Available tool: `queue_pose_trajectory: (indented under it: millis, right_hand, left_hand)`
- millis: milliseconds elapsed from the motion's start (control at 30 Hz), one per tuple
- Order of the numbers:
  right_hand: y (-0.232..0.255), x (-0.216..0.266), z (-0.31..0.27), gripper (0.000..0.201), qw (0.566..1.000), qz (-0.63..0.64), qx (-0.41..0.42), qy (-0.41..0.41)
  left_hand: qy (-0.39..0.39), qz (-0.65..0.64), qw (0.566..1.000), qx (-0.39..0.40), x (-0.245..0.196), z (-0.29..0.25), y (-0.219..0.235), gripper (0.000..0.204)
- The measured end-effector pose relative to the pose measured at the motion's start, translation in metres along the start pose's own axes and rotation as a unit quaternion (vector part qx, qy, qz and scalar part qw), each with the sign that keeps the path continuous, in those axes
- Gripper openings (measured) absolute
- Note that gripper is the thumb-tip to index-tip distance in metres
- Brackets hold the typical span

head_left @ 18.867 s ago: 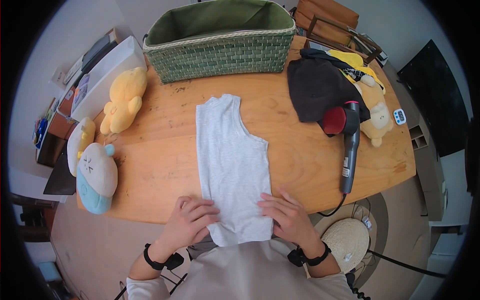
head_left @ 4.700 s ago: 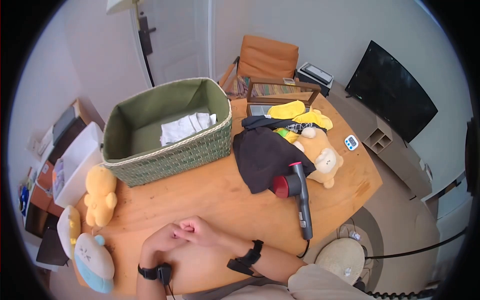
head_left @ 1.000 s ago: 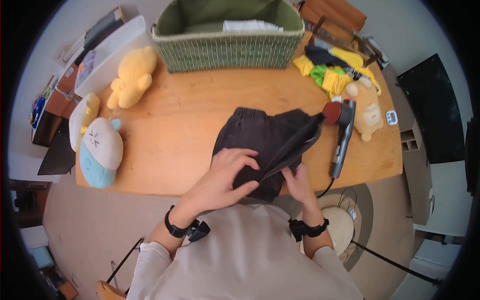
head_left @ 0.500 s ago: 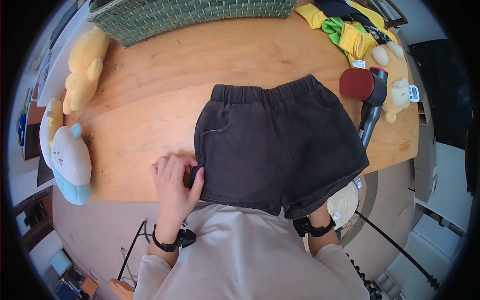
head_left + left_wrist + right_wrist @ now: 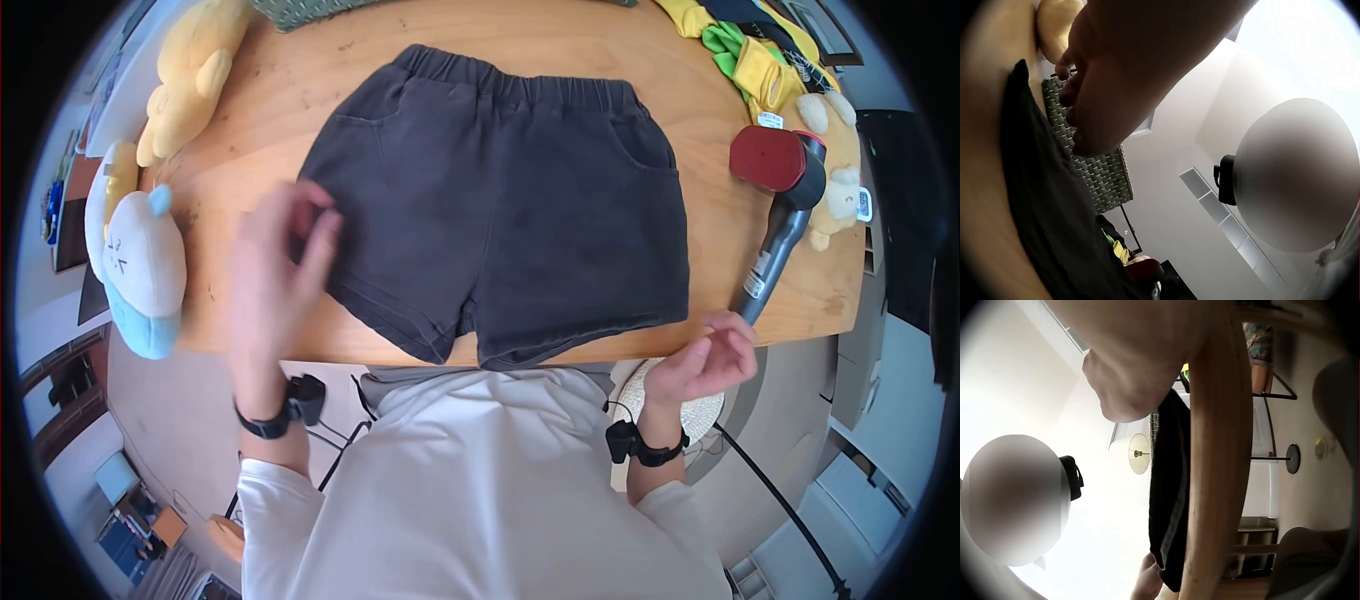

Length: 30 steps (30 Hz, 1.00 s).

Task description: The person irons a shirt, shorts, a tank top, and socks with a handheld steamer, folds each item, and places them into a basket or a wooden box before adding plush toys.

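Observation:
Dark shorts (image 5: 500, 210) lie spread on the wooden table, waistband away from the body, legs toward the front edge. Blurred in the head view, my left hand (image 5: 275, 270) hovers over their left side with loosely bent fingers; in the left wrist view this hand (image 5: 1122, 75) shows a gap to the cloth (image 5: 1047, 200) and grips nothing. My right hand (image 5: 705, 362) is off the right leg's lower corner, palm up, fingers loosely curled and empty. From the right wrist view, that hand (image 5: 1141, 369) is raised above the shorts (image 5: 1169, 487).
A grey handheld device with a red head (image 5: 768, 158) lies at the right, beside a tan plush (image 5: 840, 160) and yellow and green clothes (image 5: 765, 75). Plush toys (image 5: 145, 260) line the left side. The green woven basket (image 5: 310, 10) stands at the back.
The shorts have been laid out from a bunched state and shifted left and away from the body. My left hand has moved left and up; my right hand has come out from beneath the shorts.

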State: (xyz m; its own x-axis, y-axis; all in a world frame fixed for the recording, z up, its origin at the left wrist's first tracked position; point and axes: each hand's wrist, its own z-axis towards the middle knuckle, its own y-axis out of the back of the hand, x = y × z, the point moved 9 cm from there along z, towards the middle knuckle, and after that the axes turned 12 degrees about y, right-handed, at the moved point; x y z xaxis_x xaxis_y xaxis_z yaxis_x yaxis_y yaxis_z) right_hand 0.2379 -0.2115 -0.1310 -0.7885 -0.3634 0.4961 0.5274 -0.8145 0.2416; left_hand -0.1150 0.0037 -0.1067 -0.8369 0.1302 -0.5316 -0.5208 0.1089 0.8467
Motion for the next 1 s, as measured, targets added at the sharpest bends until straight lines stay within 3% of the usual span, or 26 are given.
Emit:
queue_pose_trajectory:
  millis: [33,100,133,200,233,300,367,400,433,500,633,733,833,867,900,1000]
  right_hand:
    - [0.001,0.005,0.007,0.023,1.0,0.002,-0.005,0.002]
    - [-0.023,0.02,0.028,0.026,0.987,-0.036,0.157,0.012]
    - [-0.044,0.025,0.034,0.04,0.957,-0.063,0.283,-0.01]
    - [-0.087,0.032,0.033,0.061,0.878,-0.074,0.47,-0.05]
    - [-0.095,0.036,0.035,0.061,0.88,-0.077,0.467,-0.046]
    - [-0.12,0.041,0.019,0.07,0.793,-0.135,0.594,0.012]
    - [-0.128,0.042,0.017,0.072,0.777,-0.137,0.614,0.0]
    - [-0.129,0.04,0.014,0.075,0.762,-0.135,0.634,-0.018]
    - [-0.13,0.04,0.015,0.075,0.763,-0.135,0.632,-0.016]
    - [-0.13,0.04,0.016,0.075,0.771,-0.113,0.626,-0.028]
    - [-0.136,0.034,0.018,0.076,0.788,-0.112,0.605,-0.027]
    - [-0.135,0.032,0.026,0.071,0.81,-0.106,0.577,-0.011]
    - [-0.127,0.033,0.033,0.06,0.834,-0.095,0.544,-0.006]
    - [-0.123,0.035,0.039,0.056,0.851,-0.089,0.518,-0.002]
    - [-0.118,0.037,0.045,0.051,0.867,-0.084,0.491,0.004]
    - [-0.112,0.027,0.035,0.049,0.869,-0.074,0.49,-0.022]
  left_hand:
    - [-0.053,-0.004,0.998,0.035,-0.018,-0.011,-0.009,0.018]
    - [-0.13,-0.005,0.984,0.125,-0.049,-0.03,-0.031,0.023]
    - [-0.131,0.005,0.974,0.184,-0.057,-0.039,-0.042,0.025]
    - [-0.128,0.039,0.971,0.196,-0.064,-0.05,-0.049,0.026]
    - [-0.123,0.074,0.967,0.212,-0.064,-0.053,-0.054,0.026]
    - [-0.126,0.096,0.956,0.248,-0.066,-0.05,-0.048,0.026]
    - [-0.19,0.113,0.931,0.292,-0.073,-0.047,-0.048,0.03]
    - [-0.22,0.096,0.941,0.24,-0.08,-0.036,-0.036,0.031]
    - [-0.221,0.097,0.941,0.237,-0.082,-0.023,-0.031,0.031]
    - [-0.121,0.076,0.968,0.207,-0.073,0.02,-0.015,0.033]
    - [-0.014,0.07,0.995,0.068,-0.021,0.117,-0.018,0.042]
    - [0.015,0.075,0.992,0.101,-0.034,0.142,-0.039,0.048]
    - [-0.018,0.085,0.985,0.152,-0.049,0.148,-0.066,0.049]
    - [-0.064,0.054,0.991,0.101,-0.057,0.146,-0.063,0.047]
    - [-0.066,0.054,0.992,0.097,-0.054,0.151,-0.063,0.047]
    - [-0.021,-0.013,0.998,0.05,-0.035,0.171,-0.049,0.051]
